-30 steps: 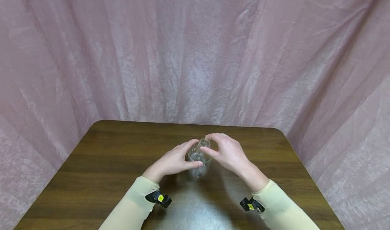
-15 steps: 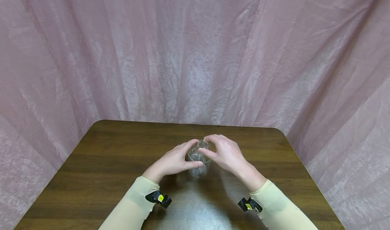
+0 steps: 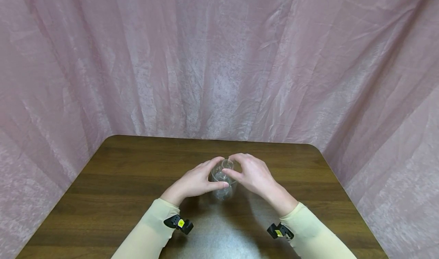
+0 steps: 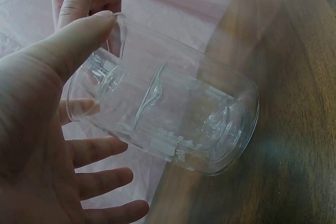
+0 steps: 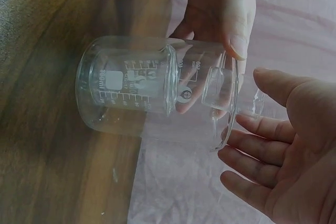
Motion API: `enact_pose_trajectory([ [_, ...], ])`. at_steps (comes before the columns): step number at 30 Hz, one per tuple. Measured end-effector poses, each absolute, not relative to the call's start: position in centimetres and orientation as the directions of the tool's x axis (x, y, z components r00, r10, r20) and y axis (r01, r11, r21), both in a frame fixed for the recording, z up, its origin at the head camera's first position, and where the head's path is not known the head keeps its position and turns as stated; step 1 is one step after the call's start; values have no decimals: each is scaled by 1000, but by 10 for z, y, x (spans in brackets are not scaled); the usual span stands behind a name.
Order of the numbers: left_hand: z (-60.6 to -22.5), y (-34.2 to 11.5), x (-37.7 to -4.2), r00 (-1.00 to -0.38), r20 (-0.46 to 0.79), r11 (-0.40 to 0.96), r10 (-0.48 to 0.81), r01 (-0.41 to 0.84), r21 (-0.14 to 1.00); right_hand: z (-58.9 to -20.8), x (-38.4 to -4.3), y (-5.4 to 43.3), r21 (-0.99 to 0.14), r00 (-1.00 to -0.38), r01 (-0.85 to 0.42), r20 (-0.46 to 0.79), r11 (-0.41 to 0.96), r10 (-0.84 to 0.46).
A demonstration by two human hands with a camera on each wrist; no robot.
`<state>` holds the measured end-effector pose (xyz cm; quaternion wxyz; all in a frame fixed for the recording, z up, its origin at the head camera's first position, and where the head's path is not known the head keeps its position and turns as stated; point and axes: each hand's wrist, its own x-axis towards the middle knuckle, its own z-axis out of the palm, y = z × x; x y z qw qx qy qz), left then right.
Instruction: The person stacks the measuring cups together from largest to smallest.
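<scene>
A large clear glass beaker (image 3: 223, 193) stands upright on the table between my hands. My left hand (image 3: 194, 181) holds it near the rim, thumb on the near side and fingers around the far side. Inside sits a medium beaker (image 5: 113, 83) with white printed graduations, its rim well below the large one's. My right hand (image 3: 255, 174) pinches a small glass beaker (image 3: 227, 163) between thumb and fingers at its top. The small beaker's lower end (image 5: 214, 86) is inside the large beaker's mouth, above the medium one's rim. Glare blurs some of the glass edges.
The brown wooden table (image 3: 137, 160) has rounded far corners. Pink velvety curtains (image 3: 219, 61) hang behind it and along both sides. Black wrist cameras (image 3: 183, 224) sit on both pale sleeves (image 3: 147, 228).
My right hand has moved slightly left and down, bringing the small beaker lower into the large beaker's mouth. The left hand and the large beaker have stayed put.
</scene>
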<state>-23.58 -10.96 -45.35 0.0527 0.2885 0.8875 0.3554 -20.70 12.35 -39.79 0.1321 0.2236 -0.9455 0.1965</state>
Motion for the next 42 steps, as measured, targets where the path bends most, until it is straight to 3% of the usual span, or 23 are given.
enact_pose_trajectory([
  [42,-451,-110,-234,-835,83,607,544,460,649,-411,-216,122,-300,-872,-473,296,828,-391],
])
